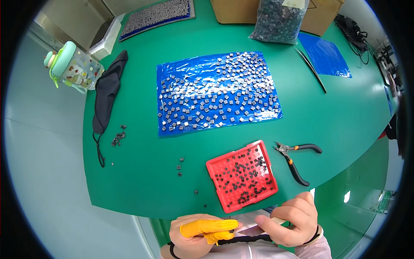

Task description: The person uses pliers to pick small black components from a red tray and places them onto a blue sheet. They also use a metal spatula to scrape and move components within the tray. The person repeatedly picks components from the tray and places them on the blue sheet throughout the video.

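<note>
small dark part pinched in left hand, thumb and forefinger sheathed in yellow rubber cots, just below red tray. right hand closed narrow on thin flat metal tool, tip touching part. red tray square, dimpled plastic, dotted with dark parts, sat near green mat front edge. black-handled pliers lain just right of tray. glossy blue film strewn with grey square pieces beyond tray. open mat left of tray.

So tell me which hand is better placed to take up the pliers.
Probably the right hand: the pliers lie on its side, right of the red tray. The left hand, fingers in yellow covers, sits farther away.
</note>
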### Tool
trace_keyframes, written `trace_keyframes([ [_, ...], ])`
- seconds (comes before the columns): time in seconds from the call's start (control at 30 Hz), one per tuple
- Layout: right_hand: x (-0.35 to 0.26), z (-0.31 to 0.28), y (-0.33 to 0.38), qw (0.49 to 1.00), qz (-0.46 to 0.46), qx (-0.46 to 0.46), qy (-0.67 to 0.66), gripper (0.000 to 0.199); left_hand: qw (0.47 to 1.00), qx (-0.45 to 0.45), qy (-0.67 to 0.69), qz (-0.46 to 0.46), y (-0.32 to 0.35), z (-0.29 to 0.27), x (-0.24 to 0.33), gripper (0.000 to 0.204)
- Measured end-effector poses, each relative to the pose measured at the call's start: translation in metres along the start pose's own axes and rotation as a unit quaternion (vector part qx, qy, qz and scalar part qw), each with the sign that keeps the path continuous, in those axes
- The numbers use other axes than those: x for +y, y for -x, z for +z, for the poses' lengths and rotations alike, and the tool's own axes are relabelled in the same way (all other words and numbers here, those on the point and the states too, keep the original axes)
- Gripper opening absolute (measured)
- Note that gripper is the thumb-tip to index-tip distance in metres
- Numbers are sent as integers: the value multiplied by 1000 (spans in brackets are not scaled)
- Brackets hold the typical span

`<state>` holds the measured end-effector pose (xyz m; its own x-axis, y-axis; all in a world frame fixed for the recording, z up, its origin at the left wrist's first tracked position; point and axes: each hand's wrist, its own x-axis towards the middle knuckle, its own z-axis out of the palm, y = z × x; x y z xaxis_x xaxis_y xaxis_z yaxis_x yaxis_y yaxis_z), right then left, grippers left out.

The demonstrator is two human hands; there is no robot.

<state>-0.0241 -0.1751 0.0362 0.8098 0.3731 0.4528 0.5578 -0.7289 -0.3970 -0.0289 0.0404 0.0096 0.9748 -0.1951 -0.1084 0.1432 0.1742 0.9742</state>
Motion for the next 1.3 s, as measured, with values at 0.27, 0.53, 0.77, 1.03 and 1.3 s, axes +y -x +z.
trace_keyframes([
  [0.27,-1,-3,3,998,-6,-23,56,42,998,3,-56,15,-2,1,1,13],
  [0.53,0,-1,5,997,-12,-29,67,42,996,-2,-77,33,-6,3,2,13],
  [0.77,-2,0,3,996,7,-30,78,42,994,15,-103,38,-2,2,-1,12],
  [1.03,-3,-1,4,996,30,-49,66,41,989,18,-139,43,-2,0,-1,17],
  [1.3,-5,-1,9,995,65,-56,55,40,985,4,-156,79,-3,-3,-3,19],
])
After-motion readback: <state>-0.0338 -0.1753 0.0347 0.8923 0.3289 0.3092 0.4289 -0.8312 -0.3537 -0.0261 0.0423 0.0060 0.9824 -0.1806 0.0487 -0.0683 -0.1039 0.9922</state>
